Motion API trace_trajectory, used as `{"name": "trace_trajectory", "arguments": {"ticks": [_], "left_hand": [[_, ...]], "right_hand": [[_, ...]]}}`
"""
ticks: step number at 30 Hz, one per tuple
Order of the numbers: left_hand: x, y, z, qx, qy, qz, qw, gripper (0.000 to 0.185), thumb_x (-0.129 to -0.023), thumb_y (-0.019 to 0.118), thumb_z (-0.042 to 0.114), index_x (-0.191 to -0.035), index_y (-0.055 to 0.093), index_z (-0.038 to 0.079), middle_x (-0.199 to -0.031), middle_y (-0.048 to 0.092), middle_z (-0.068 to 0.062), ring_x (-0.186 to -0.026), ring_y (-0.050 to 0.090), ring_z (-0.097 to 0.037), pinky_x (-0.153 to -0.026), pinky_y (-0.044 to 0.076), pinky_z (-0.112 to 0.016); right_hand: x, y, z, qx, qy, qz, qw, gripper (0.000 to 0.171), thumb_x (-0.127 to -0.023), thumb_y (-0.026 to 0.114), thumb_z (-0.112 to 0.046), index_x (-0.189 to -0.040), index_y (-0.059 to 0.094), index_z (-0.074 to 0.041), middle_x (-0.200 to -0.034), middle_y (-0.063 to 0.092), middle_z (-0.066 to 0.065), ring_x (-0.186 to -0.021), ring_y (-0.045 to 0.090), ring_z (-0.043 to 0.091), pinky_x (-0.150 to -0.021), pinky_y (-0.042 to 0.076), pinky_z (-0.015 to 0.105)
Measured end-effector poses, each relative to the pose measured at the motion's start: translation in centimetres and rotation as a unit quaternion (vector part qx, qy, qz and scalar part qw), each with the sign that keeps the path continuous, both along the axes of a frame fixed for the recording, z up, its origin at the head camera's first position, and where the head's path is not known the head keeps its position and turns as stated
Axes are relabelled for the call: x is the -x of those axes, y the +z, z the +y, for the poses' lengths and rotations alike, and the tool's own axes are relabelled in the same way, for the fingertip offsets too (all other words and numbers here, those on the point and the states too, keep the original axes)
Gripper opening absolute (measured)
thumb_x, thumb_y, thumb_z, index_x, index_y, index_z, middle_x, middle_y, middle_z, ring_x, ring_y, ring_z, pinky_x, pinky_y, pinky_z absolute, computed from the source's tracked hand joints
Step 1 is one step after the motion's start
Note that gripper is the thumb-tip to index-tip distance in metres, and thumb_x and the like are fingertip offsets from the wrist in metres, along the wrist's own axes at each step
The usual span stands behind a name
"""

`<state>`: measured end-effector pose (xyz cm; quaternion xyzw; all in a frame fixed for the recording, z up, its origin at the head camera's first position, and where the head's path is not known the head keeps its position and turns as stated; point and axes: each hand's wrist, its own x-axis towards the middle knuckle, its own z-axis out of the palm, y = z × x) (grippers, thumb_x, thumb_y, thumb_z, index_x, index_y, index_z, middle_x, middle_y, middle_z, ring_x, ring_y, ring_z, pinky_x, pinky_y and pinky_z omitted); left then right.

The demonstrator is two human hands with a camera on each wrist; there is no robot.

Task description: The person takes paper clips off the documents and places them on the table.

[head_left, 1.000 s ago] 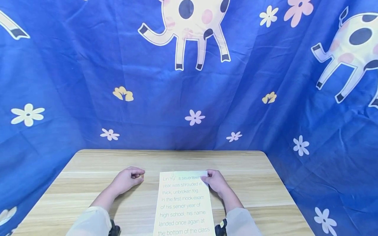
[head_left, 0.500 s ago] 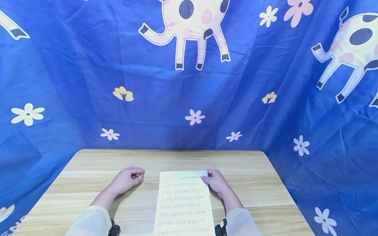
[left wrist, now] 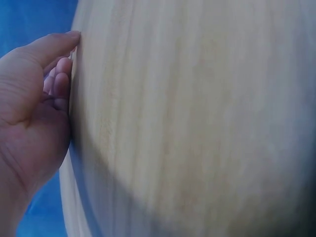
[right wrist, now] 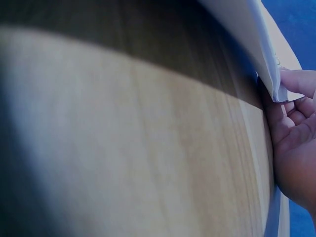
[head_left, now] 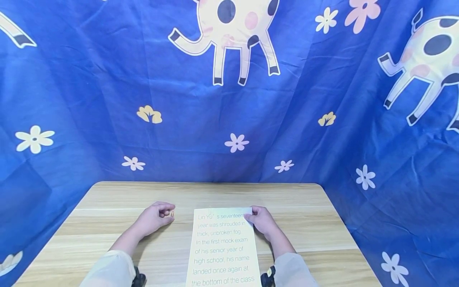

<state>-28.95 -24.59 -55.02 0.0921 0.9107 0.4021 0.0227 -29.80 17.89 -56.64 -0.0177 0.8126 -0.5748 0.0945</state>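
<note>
Two hands rest on the wooden surface, a pale plank top with straight grain and rounded far corners. The right hand pinches the far right corner of a printed paper sheet, lifting that thin edge slightly; the flat rectangular sheet lies near the middle. The left hand sits just left of it, fingers loosely curled and holding nothing. Wrinkled blue cartoon-print cloth hangs behind.
</note>
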Motion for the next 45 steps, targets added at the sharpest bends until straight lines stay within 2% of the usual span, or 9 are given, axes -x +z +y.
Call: {"name": "trace_trajectory", "arguments": {"ticks": [4,9,14,21,24,29,37,42,45], "left_hand": [[0.0,0.2,-0.1,-0.017,0.009,-0.023,0.9996,0.057,-0.093,0.085,0.017,-0.144,0.065,0.0,-0.125,0.068,-0.015,-0.104,0.065,-0.017,-0.086,0.055,-0.018],[0.3,0.4,-0.5,-0.061,0.046,-0.043,0.9961,0.059,-0.106,0.067,0.016,-0.158,0.046,-0.003,-0.147,0.063,-0.026,-0.122,0.07,-0.036,-0.088,0.058,-0.02],[0.5,0.7,-0.8,-0.107,0.08,-0.047,0.9899,0.057,-0.112,0.052,0.013,-0.161,0.034,-0.009,-0.158,0.05,-0.033,-0.139,0.059,-0.049,-0.092,0.061,-0.021],[0.5,1.3,-1.3,-0.126,0.147,-0.055,0.9795,0.052,-0.114,0.046,0.018,-0.16,0.039,-0.005,-0.163,0.051,-0.027,-0.149,0.05,-0.042,-0.123,0.046,-0.046],[0.6,1.7,-1.5,-0.129,0.161,-0.058,0.9768,0.052,-0.113,0.046,0.019,-0.161,0.041,-0.002,-0.163,0.052,-0.023,-0.148,0.052,-0.037,-0.111,0.05,-0.026],[0.8,2.6,-0.4,-0.155,0.167,-0.037,0.9731,0.05,-0.112,0.048,0.014,-0.159,0.043,-0.002,-0.161,0.054,-0.023,-0.137,0.059,-0.026,-0.092,0.046,-0.003],[0.9,3.4,3.6,-0.222,0.169,-0.008,0.9603,0.048,-0.107,0.054,0.004,-0.154,0.047,-0.001,-0.153,0.057,-0.023,-0.107,0.054,0.008,-0.091,0.046,0.0],[0.9,3.5,5.9,-0.242,0.132,-0.002,0.9611,0.046,-0.105,0.057,0.003,-0.15,0.05,0.0,-0.15,0.058,-0.023,-0.113,0.057,-0.001,-0.094,0.047,-0.002],[1.1,3.0,7.0,-0.216,0.1,0.006,0.9712,0.046,-0.103,0.061,0.003,-0.148,0.053,0.0,-0.148,0.061,-0.022,-0.122,0.06,-0.016,-0.101,0.05,-0.008]], "right_hand": [[0.0,-0.2,0.0,0.002,0.002,0.005,1.0,0.017,-0.101,0.073,-0.014,-0.111,0.078,-0.001,-0.097,0.079,0.006,-0.09,0.068,0.015,-0.086,0.054,0.027],[0.1,-0.3,0.1,-0.002,0.002,0.009,1.0,0.017,-0.102,0.073,-0.015,-0.111,0.078,-0.002,-0.097,0.079,0.004,-0.091,0.067,0.014,-0.086,0.053,0.026],[0.2,-0.4,0.1,-0.004,0.003,0.01,1.0,0.017,-0.102,0.073,-0.014,-0.111,0.078,-0.001,-0.096,0.079,0.004,-0.091,0.067,0.014,-0.087,0.052,0.027],[0.2,-0.2,0.1,0.0,0.001,0.006,1.0,0.018,-0.102,0.073,-0.014,-0.113,0.078,-0.001,-0.097,0.078,0.005,-0.091,0.067,0.015,-0.087,0.052,0.027],[0.2,-0.2,0.1,0.001,-0.001,0.007,1.0,0.017,-0.101,0.073,-0.014,-0.112,0.078,-0.001,-0.096,0.077,0.004,-0.09,0.067,0.015,-0.084,0.053,0.026],[0.2,-0.2,0.0,0.008,-0.001,0.006,1.0,0.016,-0.101,0.074,-0.014,-0.109,0.078,-0.001,-0.094,0.078,0.003,-0.087,0.067,0.014,-0.083,0.053,0.027],[0.5,-0.1,-0.3,0.004,-0.009,0.008,1.0,0.016,-0.1,0.074,-0.013,-0.108,0.078,-0.001,-0.094,0.077,0.004,-0.088,0.066,0.015,-0.084,0.053,0.028],[0.6,-0.1,-0.4,-0.003,-0.013,0.009,1.0,0.016,-0.1,0.075,-0.013,-0.108,0.078,-0.001,-0.094,0.077,0.005,-0.088,0.066,0.016,-0.084,0.053,0.029],[0.5,-0.1,-0.5,-0.001,-0.015,0.005,1.0,0.017,-0.1,0.075,-0.014,-0.11,0.078,-0.001,-0.095,0.078,0.006,-0.088,0.067,0.016,-0.083,0.053,0.029]]}}
